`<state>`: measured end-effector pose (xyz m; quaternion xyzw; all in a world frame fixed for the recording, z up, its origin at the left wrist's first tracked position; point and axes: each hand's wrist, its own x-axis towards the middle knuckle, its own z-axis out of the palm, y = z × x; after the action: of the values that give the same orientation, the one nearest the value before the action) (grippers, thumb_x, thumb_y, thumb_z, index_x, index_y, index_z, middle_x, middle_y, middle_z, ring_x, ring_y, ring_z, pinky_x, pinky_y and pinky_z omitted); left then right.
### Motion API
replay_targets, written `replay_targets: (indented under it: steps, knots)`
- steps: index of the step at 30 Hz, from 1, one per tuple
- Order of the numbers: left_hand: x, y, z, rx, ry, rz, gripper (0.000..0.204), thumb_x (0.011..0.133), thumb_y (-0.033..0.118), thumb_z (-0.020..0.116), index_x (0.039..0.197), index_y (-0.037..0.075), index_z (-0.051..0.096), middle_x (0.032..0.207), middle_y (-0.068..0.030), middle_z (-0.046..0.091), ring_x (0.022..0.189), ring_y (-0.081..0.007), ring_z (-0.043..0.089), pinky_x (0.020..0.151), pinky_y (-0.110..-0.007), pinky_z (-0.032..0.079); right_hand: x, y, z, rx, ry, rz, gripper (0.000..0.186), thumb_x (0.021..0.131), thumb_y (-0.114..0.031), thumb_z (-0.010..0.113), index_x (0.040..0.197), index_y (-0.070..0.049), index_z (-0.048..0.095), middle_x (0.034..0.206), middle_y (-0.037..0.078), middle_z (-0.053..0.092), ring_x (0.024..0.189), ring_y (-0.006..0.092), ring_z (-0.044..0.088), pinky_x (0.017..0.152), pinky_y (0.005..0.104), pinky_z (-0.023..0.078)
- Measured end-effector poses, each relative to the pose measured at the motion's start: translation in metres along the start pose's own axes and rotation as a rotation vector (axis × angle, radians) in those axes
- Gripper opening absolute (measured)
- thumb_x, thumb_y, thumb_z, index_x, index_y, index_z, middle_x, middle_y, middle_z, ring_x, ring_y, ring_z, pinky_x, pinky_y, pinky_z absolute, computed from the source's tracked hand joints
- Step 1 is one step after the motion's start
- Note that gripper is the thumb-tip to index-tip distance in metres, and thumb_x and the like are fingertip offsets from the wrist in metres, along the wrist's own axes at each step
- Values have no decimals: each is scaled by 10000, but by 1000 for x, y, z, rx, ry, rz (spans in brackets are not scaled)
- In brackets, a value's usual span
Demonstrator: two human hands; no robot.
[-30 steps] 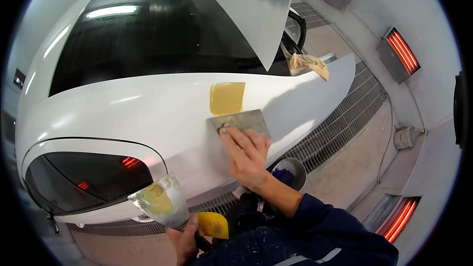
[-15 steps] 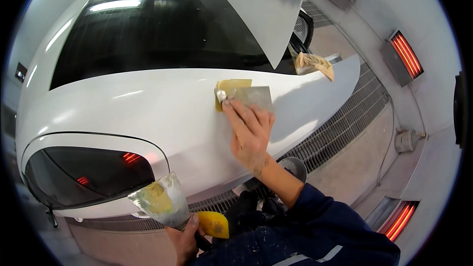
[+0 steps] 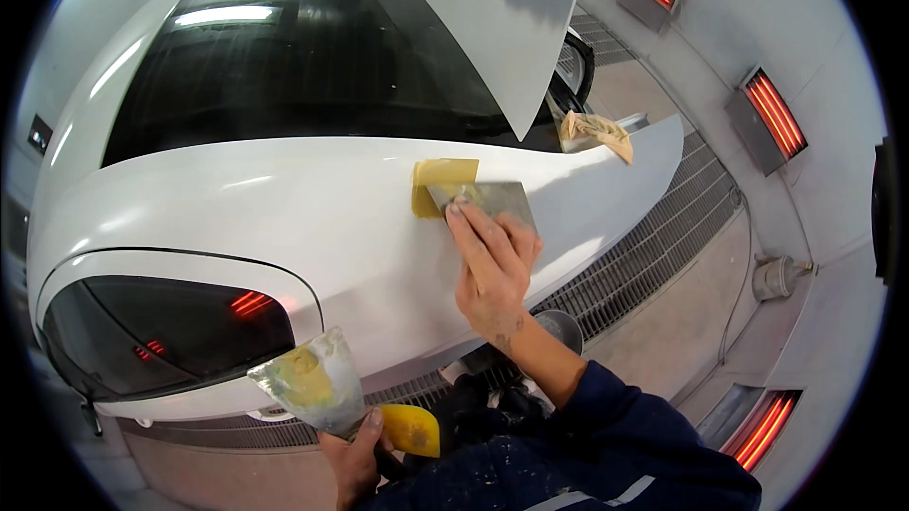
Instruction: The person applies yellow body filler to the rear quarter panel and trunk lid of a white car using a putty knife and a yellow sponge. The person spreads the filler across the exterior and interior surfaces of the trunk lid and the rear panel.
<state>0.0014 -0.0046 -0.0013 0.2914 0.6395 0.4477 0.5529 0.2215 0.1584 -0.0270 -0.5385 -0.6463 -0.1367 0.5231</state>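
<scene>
My right hand point(image 3: 494, 274) grips a flat metal spreader point(image 3: 511, 203), fingers over its face. Its left edge overlaps a patch of yellow body filler point(image 3: 431, 197) on the white car's body panel point(image 3: 246, 194), below the dark glass. Low in the view, my left hand point(image 3: 352, 466) is closed round the handle of a wide putty knife point(image 3: 338, 395), whose blade points up and left. Yellow filler point(image 3: 308, 376) lies smeared on that blade. Beside the handle, a yellow plastic spreader point(image 3: 414, 430) sticks out of the same hand.
A crumpled beige cloth point(image 3: 598, 132) lies at the car's far right edge. Red-glowing heat lamps point(image 3: 775, 118) line the right wall, near a grey spray-gun-like cup point(image 3: 776, 276). Floor grating point(image 3: 634, 269) runs alongside the car. A round bucket point(image 3: 561, 329) stands beyond my right forearm.
My right hand has moved the metal spreader right and slightly down, showing more of the filler patch's left side. My left hand has stayed nearly still with its tools.
</scene>
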Motion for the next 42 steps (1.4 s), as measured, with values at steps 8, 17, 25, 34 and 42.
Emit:
replay_targets:
  steps: [8, 17, 25, 34, 42]
  knots:
    - [-8, 4, -10, 137, 26, -41, 152, 896, 121, 645, 861, -25, 625, 626, -64, 588, 548, -149, 558, 552, -273, 442, 12, 2, 28, 21, 39, -25, 432, 742, 52, 615, 1159, -26, 700, 1216, 43, 662, 975, 220, 540, 879, 347, 345]
    - [-5, 5, -24, 232, -76, -73, 174, 924, 134, 617, 865, -29, 630, 634, -69, 594, 577, -156, 564, 587, -288, 458, -43, -15, 21, -3, -72, -46, 446, 723, 24, 634, 1159, -34, 705, 1230, 48, 664, 932, 205, 541, 841, 343, 360]
    - [9, -3, -14, -34, -211, 28, 224, 869, 12, 633, 1046, -40, 506, 728, -103, 587, 504, -168, 532, 484, -292, 452, -76, -43, -73, -15, -59, 152, 401, 714, 98, 652, 1085, -29, 733, 1118, 96, 713, 894, 254, 566, 811, 339, 467]
    - [20, -13, -40, -40, -652, -60, 139, 918, 0, 650, 1027, -55, 582, 848, -115, 648, 606, -162, 618, 537, -282, 504, -242, -48, -140, 260, -173, 1246, 230, 956, -36, 603, 1159, 12, 700, 1043, 58, 699, 917, 112, 590, 848, 240, 460]
    - [-11, -67, -109, -90, -808, -165, 146, 923, 41, 662, 1028, -40, 603, 813, -99, 653, 634, -146, 622, 586, -274, 501, -325, -85, -128, 723, -148, 1617, 218, 988, -73, 565, 1149, 33, 665, 1010, 53, 700, 883, 117, 645, 850, 273, 514]
